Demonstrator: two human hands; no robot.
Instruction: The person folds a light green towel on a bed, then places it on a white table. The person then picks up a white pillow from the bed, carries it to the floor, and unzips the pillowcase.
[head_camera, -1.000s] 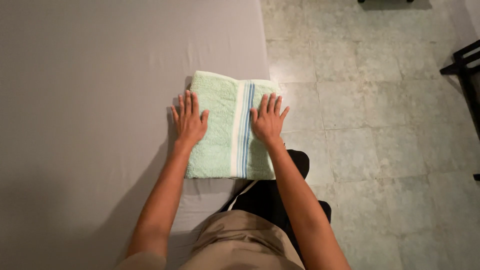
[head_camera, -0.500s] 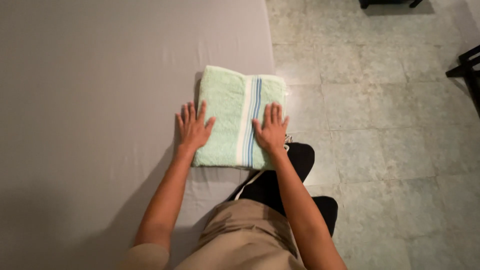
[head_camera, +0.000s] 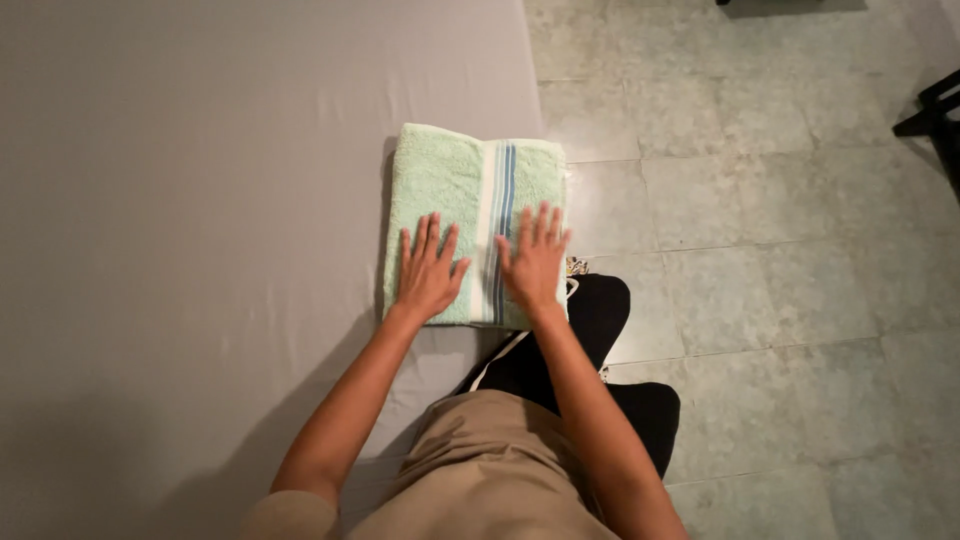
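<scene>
Folded green towel (head_camera: 440, 190), pale mint terry cloth, lies flat on the grey sheet (head_camera: 200, 200) of a bed, close to the bed's right-hand edge where the sheet gives way to the tiled floor (head_camera: 760, 200). Its long axis runs away from the person, from the near edge by the wrists to the far edge toward the top of the view, and it sits roughly square to the bed edge. A band of white and blue stripes (head_camera: 498, 200) runs the same lengthwise way, right of the towel's middle. The left hand (head_camera: 428, 272) lies palm down on the near left part of the towel, fingers spread a little and pointing away from the body, holding nothing, with the heel of the hand at the towel's near edge. The right hand (head_camera: 534, 262) lies palm down just beside it on the near right part, partly over the stripes, fingers likewise fanned and flat, gripping nothing. A narrow strip of towel shows between the two hands. Both forearms reach forward from the lower part of the view and converge slightly toward the towel. Below them are the person's tan garment (head_camera: 490, 470) and black trousers (head_camera: 600, 320) over the floor.
</scene>
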